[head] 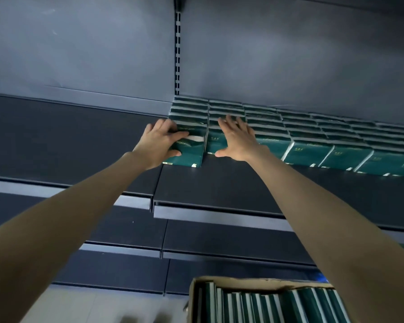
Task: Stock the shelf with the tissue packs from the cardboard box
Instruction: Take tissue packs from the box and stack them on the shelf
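Observation:
Dark green tissue packs (313,136) stand in several rows on the dark shelf (219,183), filling its right part up to the back wall. My left hand (160,142) grips the left side of the leftmost front pack (189,155), thumb across its face. Flat against the front of the neighbouring pack (214,141) lies my right hand (239,141), fingers straight and spread. An open cardboard box (231,282) sits at the bottom, holding several more green packs (278,306) standing on edge.
The left section of the shelf (68,141) holds nothing. A slotted upright (177,54) runs up the grey back wall (289,54). Lower shelves (219,243) step out below toward me, with pale floor at the bottom left.

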The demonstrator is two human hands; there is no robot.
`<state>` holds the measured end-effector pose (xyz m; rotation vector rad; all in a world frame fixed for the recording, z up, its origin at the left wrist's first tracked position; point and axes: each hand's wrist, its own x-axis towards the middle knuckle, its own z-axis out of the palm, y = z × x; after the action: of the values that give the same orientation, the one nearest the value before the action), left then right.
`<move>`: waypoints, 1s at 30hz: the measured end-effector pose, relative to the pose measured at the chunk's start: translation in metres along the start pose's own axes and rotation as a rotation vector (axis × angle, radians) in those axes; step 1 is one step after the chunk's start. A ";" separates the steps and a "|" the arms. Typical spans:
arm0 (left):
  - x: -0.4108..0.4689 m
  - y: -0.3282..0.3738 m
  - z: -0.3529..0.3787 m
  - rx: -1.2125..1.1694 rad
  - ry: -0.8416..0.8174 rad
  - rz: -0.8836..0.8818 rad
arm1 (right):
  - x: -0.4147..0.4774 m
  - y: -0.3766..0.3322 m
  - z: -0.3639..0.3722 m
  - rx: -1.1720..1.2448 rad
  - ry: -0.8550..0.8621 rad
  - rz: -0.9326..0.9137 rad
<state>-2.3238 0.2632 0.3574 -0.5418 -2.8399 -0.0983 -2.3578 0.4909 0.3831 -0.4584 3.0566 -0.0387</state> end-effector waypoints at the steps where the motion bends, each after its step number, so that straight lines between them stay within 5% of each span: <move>1: 0.002 -0.001 0.003 0.027 0.030 0.029 | 0.005 0.000 0.002 -0.021 -0.007 -0.002; 8: 0.026 0.000 0.016 0.234 -0.115 0.159 | 0.023 0.005 0.016 -0.099 -0.013 -0.005; 20: 0.045 -0.009 0.031 0.213 -0.023 0.228 | 0.035 0.011 0.023 -0.121 0.031 -0.008; 30: 0.045 0.006 0.004 0.272 -0.193 0.137 | 0.025 0.007 -0.002 -0.045 -0.038 -0.007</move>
<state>-2.3629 0.2852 0.3651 -0.7146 -2.9192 0.3792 -2.3839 0.4901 0.3834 -0.4675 3.0236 0.0381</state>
